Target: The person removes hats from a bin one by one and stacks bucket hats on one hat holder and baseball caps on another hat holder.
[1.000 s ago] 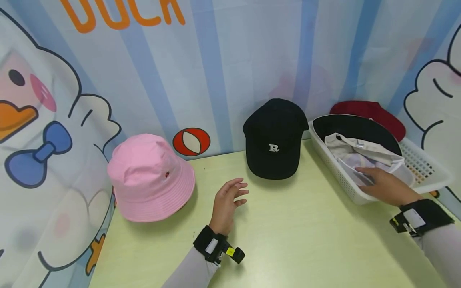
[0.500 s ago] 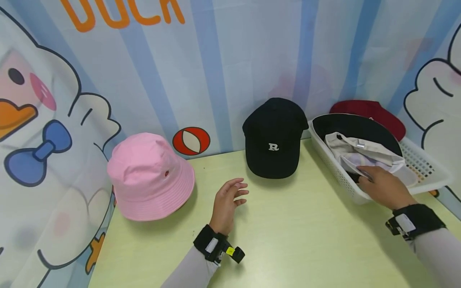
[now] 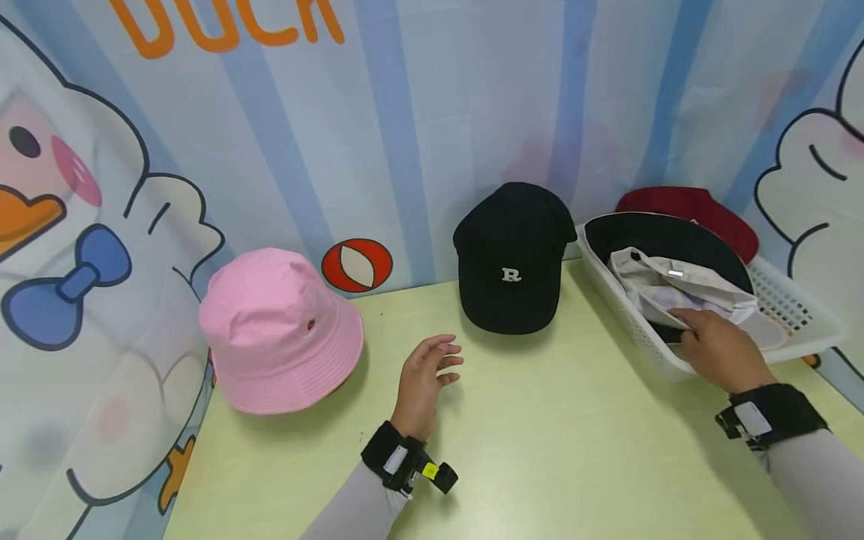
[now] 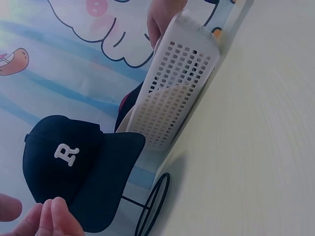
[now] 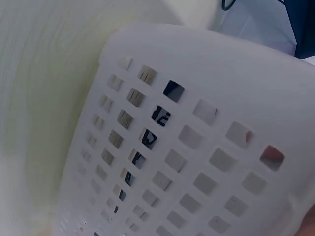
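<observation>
At the right, my right hand (image 3: 725, 349) reaches into a white perforated basket (image 3: 628, 322) and pinches the edge of a cream cap (image 3: 715, 287). The cap lies inside up, showing a strap with a small metal buckle and a pale lining. My thumb is mostly hidden there; the right wrist view shows chiefly the basket's wall (image 5: 197, 182). Over the table's middle, my left hand (image 3: 420, 386) hangs with loosely curled fingers, holding nothing. Nearest to it are a black cap (image 3: 516, 255) with a white R and a pink bucket hat (image 3: 280, 337).
Also in the basket are a black hat (image 3: 664, 229) and a dark red cap (image 3: 688, 204), leaning at the back. In the left wrist view, a black wire stand (image 4: 152, 206) carries the black cap. A printed duck curtain (image 3: 405, 135) hangs behind the pale table (image 3: 540, 450).
My right hand has moved slightly left within the basket, its fingers now closed at the cream cap's edge. My left hand has stayed in place.
</observation>
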{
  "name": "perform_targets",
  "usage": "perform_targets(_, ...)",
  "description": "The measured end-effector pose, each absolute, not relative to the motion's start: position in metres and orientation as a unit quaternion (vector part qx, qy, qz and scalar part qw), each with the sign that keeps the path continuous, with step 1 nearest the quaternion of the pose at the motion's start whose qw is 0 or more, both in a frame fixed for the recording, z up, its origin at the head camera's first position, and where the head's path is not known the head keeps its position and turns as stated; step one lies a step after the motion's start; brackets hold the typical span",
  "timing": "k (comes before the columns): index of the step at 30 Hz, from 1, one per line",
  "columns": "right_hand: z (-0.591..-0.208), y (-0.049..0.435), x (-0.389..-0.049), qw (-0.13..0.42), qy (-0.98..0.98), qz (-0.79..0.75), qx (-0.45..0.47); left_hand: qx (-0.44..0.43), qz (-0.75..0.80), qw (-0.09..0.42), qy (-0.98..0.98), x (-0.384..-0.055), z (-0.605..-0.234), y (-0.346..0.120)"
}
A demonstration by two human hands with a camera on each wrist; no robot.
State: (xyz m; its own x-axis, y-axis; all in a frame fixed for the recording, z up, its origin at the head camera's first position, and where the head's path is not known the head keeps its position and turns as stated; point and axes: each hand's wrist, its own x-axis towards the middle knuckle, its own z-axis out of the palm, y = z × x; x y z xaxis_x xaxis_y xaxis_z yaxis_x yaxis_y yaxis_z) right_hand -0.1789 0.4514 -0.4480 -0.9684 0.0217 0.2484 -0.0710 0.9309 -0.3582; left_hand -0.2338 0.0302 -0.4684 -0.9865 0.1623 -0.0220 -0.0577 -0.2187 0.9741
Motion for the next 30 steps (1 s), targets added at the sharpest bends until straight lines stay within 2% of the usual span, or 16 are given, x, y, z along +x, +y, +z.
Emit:
perform_targets(8,-0.448,0.447,-0.177,0.173,-0.965,0.199,0.002,0.042,0.78,0.072,0.62,-0.234,-0.466,0.029)
perform_targets(19,-0.455,0.438,-0.165,0.286,-0.925,0.243,-0.059,0.039,0.782,0.077,0.618,-0.232,-0.466,0.029)
perform_targets(25,-0.451,0.432,-0.166,0.352,-0.895,0.269,-0.055,0.042,0.779,0.077,0.621,-0.233,-0.467,0.029)
perform_targets(30,-0.446,0.426,-0.165,0.372,-0.881,0.288,-0.048,0.039,0.773,0.071,0.629,-0.233,-0.466,0.028)
